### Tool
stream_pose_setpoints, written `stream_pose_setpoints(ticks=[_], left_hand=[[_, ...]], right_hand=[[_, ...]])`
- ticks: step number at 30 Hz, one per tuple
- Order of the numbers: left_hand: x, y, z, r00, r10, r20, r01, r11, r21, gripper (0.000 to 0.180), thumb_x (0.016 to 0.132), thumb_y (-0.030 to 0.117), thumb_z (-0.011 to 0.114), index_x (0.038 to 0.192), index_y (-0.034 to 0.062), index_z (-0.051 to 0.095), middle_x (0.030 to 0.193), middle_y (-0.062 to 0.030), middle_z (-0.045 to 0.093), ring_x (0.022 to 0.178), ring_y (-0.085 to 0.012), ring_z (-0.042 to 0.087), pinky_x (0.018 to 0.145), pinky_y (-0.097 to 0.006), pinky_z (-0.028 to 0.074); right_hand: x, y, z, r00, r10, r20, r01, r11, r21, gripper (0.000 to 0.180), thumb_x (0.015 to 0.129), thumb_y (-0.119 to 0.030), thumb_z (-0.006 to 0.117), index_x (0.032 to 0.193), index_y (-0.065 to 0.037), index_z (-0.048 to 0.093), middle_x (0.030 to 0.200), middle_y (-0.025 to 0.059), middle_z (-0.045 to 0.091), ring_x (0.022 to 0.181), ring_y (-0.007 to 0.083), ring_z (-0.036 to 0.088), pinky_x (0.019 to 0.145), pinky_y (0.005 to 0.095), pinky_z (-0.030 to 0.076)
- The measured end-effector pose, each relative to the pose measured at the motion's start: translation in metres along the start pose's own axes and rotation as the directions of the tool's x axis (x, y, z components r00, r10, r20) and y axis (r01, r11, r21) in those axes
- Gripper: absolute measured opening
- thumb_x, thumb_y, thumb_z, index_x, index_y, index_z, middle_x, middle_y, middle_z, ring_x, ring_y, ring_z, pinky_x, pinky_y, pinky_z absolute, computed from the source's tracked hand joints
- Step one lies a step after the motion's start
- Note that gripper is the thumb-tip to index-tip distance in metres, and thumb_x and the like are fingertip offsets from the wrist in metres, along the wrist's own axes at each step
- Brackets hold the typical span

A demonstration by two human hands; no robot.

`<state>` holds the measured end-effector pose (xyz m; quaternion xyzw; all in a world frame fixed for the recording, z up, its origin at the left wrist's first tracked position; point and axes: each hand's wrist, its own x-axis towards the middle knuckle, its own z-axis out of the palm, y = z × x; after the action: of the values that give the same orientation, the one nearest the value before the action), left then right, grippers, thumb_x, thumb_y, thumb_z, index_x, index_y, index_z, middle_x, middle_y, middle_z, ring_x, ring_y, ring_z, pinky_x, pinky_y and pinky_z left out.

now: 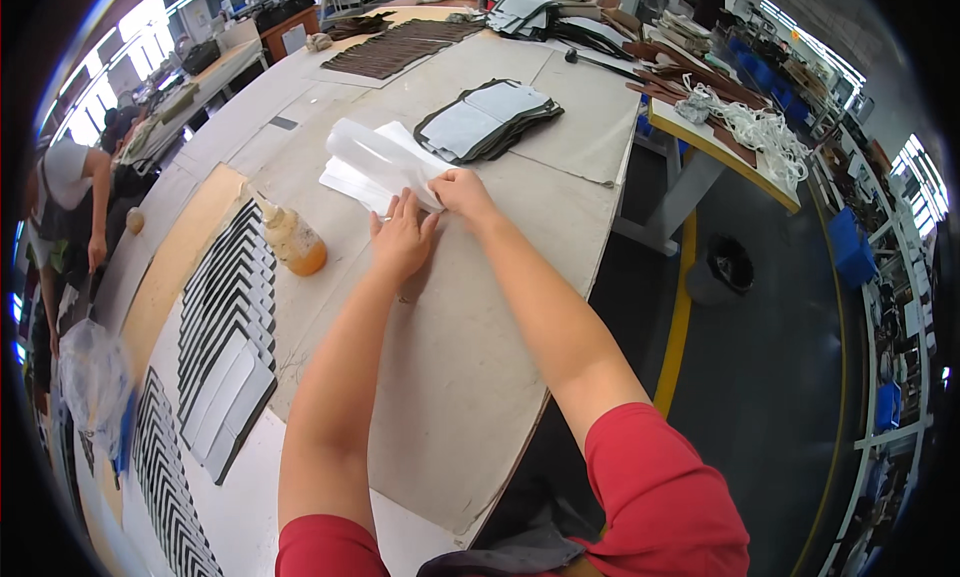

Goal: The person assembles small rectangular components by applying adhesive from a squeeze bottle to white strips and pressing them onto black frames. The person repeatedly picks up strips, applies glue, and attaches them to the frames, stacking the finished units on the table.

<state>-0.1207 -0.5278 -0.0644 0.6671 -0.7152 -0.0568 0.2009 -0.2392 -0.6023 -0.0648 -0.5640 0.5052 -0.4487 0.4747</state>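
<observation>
- Your two hands meet at a stack of white sheets lying on the bench, a factory work surface covered in a worn beige cloth.
- Your left hand lies flat with fingers together, pressing on the near edge of the white sheets; your right hand pinches the top sheet at that same near edge, and the sheet curls up and away from you.
- The white sheets look thin, light and limp, judging by the way the lifted one bows. They will likely slide on one another, so a hold at a corner or edge, with the other hand pinning the pile, seems the surest grip.
- Just beyond the white sheets sits a pile of grey pieces with dark edging, apart from them.
- Left of the white sheets stands a squat bottle of amber liquid with a pale nozzle, tilted in the fisheye view; no label can be made out on it.
- Nearer you and left of the white sheets, rows of dark-bordered grey panels lie overlapped.
- Far left of the white sheets, another person works at the bench edge.
</observation>
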Motion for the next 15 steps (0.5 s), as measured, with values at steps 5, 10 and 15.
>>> stream_pose_setpoints(ticks=[5, 10, 15], left_hand=[[0.005, -0.003, -0.002, 1.0, 0.019, 0.014, -0.021, 0.991, 0.133, 0.057, 0.091, 0.046, 0.038, 0.131, 0.0048, 0.04, 0.141, -0.0069, 0.036, 0.131, -0.0238, 0.031, 0.108, -0.05, 0.014], [0.005, 0.011, -0.019, 0.994, -0.039, 0.101, 0.011, 0.966, 0.258, 0.055, 0.09, 0.046, 0.04, 0.126, 0.0045, 0.046, 0.137, -0.0078, 0.041, 0.127, -0.0294, 0.036, 0.106, -0.052, 0.016], [0.02, -0.003, -0.012, 0.998, -0.068, 0.015, 0.065, 0.986, 0.152, 0.05, 0.089, 0.044, 0.044, 0.123, 0.0082, 0.05, 0.126, -0.0124, 0.05, 0.122, -0.0303, 0.041, 0.103, -0.049, 0.018]], right_hand=[[0.001, -0.031, -0.036, 0.984, 0.111, -0.136, 0.029, 0.665, 0.746, 0.009, 0.08, -0.012, 0.052, 0.078, -0.004, 0.055, 0.074, 0.0063, 0.058, 0.065, 0.016, 0.056, 0.056, 0.0282, 0.047], [-0.054, -0.082, -0.141, 0.755, -0.049, -0.654, 0.626, 0.352, 0.696, 0.01, 0.083, -0.006, 0.046, 0.092, -0.001, 0.046, 0.096, 0.0084, 0.05, 0.091, 0.0179, 0.051, 0.078, 0.034, 0.048], [-0.121, -0.095, -0.181, 0.454, -0.321, -0.832, 0.834, 0.481, 0.269, 0.014, 0.087, -0.007, 0.052, 0.096, -0.001, 0.044, 0.092, 0.0055, 0.05, 0.088, 0.0132, 0.051, 0.08, 0.0274, 0.044]])
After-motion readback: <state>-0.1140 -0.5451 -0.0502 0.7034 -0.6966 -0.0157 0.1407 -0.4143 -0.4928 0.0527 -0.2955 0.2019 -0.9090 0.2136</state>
